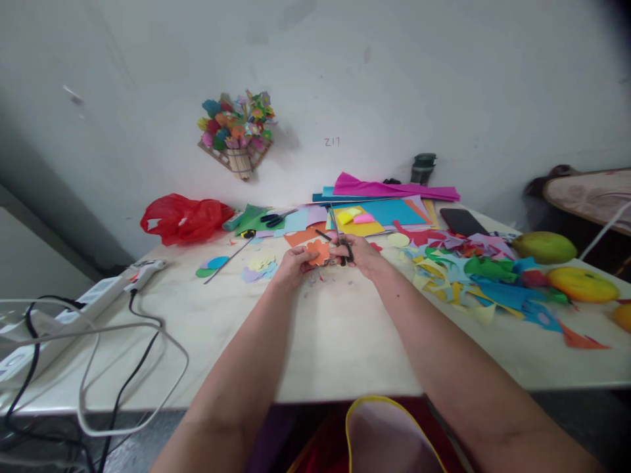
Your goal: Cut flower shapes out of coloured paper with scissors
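My left hand (292,264) is closed on an orange paper cut-out (318,251), pinching its left edge above the table. My right hand (359,254) grips black-handled scissors (340,244), whose blades point away from me and meet the orange paper. Both hands hover over the middle of the pale table (335,335), with small paper snippets beneath them.
A stack of coloured paper sheets (379,203) lies behind the hands, a heap of cut scraps (473,276) to the right, plus mangoes (545,247), a phone (462,222), a red plastic bag (180,218), a second pair of scissors (276,218), and a power strip (89,299) with cables at left. Paper flowers (236,128) hang on the wall.
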### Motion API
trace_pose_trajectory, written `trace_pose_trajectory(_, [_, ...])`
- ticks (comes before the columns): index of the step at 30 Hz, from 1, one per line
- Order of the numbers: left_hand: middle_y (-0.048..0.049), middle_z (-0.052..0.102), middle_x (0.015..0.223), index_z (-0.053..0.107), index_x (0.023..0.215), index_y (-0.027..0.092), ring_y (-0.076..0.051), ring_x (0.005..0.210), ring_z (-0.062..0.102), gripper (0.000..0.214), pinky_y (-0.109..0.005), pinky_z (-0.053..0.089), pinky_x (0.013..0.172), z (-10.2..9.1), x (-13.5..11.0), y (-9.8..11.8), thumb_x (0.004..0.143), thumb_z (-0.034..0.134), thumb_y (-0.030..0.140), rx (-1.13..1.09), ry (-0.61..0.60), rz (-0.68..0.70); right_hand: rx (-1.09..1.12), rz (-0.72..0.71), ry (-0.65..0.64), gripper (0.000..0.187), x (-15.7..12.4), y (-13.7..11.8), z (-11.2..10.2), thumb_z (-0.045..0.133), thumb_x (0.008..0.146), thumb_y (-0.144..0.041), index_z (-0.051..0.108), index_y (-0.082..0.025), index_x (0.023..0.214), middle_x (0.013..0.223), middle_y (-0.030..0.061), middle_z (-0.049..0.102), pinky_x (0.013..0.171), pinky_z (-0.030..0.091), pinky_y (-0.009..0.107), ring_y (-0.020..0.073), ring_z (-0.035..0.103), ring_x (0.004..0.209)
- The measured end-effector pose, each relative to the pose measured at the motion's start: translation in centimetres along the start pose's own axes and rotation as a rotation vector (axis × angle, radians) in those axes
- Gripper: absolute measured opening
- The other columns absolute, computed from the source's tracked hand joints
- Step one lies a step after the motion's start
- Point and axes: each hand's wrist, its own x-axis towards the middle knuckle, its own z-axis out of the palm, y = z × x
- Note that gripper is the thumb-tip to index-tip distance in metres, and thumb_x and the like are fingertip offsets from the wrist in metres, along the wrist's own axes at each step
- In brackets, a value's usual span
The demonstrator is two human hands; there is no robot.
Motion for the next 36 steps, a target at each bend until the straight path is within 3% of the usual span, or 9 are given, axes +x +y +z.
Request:
trace_pose_trajectory(7, [-0.0048,0.069,0.066,0.066,0.064,0.012,-0.015,0.058,0.063,0.024,-0.029,0.053,0.060,-0.1,0.1,0.0,0.048,0.083,0.017,0.000,0.003,0.016,-0.105,0.008,-0.191,0.033,0.3,0.5,-0.8,0.077,0.074,-0.043,0.059,-0.015,0.074,0.056,0.0020,0.063,0.030,0.021,0.016,0.0082,0.054,0.041])
trace_pose_trajectory(20, [-0.0021,0.065,0.062,0.062,0.062,0.013,-0.012,0.055,0.060,0.019,-0.027,0.053,0.061,-0.9,0.2,0.1,0.051,0.078,0.013,0.035,-0.045,-0.038,-0.322,0.062,-0.379,0.032,-0.3,-0.3,-2.7,0.077,0.073,-0.041,0.059,-0.015,0.073,0.057,0.0027,0.064,0.033,0.024,0.018,0.0082,0.052,0.042])
trace_pose_trajectory(27, [-0.0029,0.065,0.061,0.064,0.061,0.011,-0.011,0.055,0.060,0.015,-0.023,0.050,0.059,-0.4,-0.1,0.3,0.053,0.076,0.008,0.073,-0.068,-0.072,-0.178,-0.038,-0.188,0.031,0.2,0.2,-1.8,0.082,0.064,-0.027,0.063,-0.014,0.084,0.062,0.0015,0.065,0.035,0.024,0.017,0.0087,0.054,0.045])
trace_pose_trajectory(31, [-0.0062,0.068,0.064,0.068,0.065,0.009,-0.013,0.056,0.063,0.014,-0.025,0.053,0.060,-0.4,0.1,0.1,0.054,0.077,0.009,0.078,-0.067,-0.084,-0.187,-0.033,-0.072,0.033,0.3,0.1,-1.3,0.083,0.064,-0.029,0.064,-0.014,0.087,0.058,0.0006,0.063,0.038,0.029,0.019,0.0098,0.053,0.044])
trace_pose_trajectory(33, [-0.0069,0.069,0.065,0.068,0.066,0.008,-0.014,0.057,0.064,0.015,-0.025,0.054,0.059,-0.5,0.0,0.2,0.056,0.079,0.010,0.086,-0.056,-0.083,-0.373,0.005,0.027,0.030,0.4,-0.1,-1.3,0.083,0.065,-0.034,0.066,-0.015,0.082,0.053,0.0000,0.061,0.042,0.036,0.022,0.0116,0.054,0.043])
trace_pose_trajectory(36, [-0.0072,0.070,0.066,0.066,0.066,0.008,-0.016,0.058,0.067,0.020,-0.024,0.055,0.056,-0.4,-0.1,0.5,0.059,0.083,0.014,0.093,-0.040,-0.081,-0.893,0.007,0.171,0.027,0.4,-0.2,-1.2,0.083,0.063,-0.040,0.071,-0.018,0.076,0.060,0.0047,0.067,0.056,0.045,0.029,0.0198,0.064,0.059])
